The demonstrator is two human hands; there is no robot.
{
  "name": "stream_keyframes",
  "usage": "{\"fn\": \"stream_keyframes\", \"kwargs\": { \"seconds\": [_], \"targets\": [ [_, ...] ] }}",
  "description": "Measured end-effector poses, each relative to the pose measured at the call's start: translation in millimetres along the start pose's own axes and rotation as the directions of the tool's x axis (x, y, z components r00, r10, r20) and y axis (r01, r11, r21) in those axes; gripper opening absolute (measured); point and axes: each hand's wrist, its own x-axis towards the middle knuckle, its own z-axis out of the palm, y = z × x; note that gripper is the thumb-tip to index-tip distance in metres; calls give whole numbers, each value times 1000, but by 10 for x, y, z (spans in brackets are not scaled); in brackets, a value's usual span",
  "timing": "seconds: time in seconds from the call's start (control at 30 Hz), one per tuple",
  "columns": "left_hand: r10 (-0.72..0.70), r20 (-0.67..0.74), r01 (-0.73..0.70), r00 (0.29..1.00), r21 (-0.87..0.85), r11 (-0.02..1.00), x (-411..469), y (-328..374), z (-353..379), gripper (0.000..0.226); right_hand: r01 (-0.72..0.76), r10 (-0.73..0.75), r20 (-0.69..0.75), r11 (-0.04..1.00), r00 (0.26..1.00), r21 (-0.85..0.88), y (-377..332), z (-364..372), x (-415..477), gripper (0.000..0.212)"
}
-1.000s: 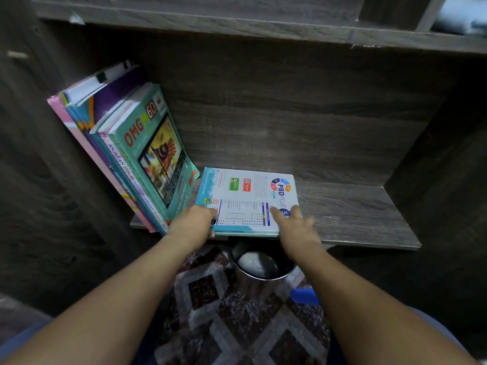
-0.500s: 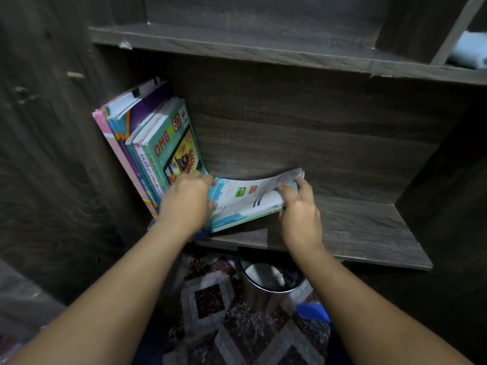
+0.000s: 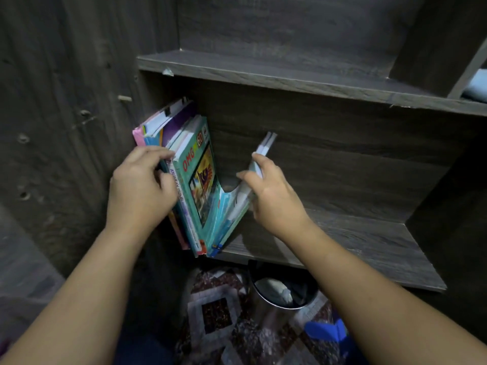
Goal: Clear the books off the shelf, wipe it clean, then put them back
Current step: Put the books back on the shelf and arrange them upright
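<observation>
Several colourful books stand at the left end of a dark wooden shelf, leaning against the side panel; the front one is teal and reads "OMG 60". My left hand grips the spines of this row, fingers curled over the top edges. Just to the right, a thin teal-and-white workbook stands tilted, its pages bending. My right hand holds this workbook by its upper edge, thumb on one side and fingers on the other.
A shelf board runs above, with a pale blue cloth on the upper right. Below the shelf stands a metal bin on a patterned rug. A blue object lies beside the bin.
The thin workbook lay flat on the shelf; my right hand has raised it until it stands almost upright beside the row. My left hand moved from the workbook up onto the leaning books.
</observation>
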Motion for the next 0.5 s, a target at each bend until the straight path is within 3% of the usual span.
{"fn": "stream_keyframes", "kwargs": {
  "seconds": [0.17,0.3,0.37,0.5],
  "targets": [
    [11,-41,-13,999,-45,999,-13,-24,-12,38,55,-66,42,974,997,221,-273,-3,190,93],
    [-92,-93,85,991,-71,994,-24,-2,-27,37,5,-11,8,844,1000,536,-497,126,259,98],
    [-101,-55,98,993,-56,994,-39,-17,-14,33,-44,27,38,820,999,571,-534,266,244,99],
    [-127,15,128,992,-76,989,-45,-59,-11,31,-244,113,266,810,957,533,-565,513,210,98]
  ]
}}
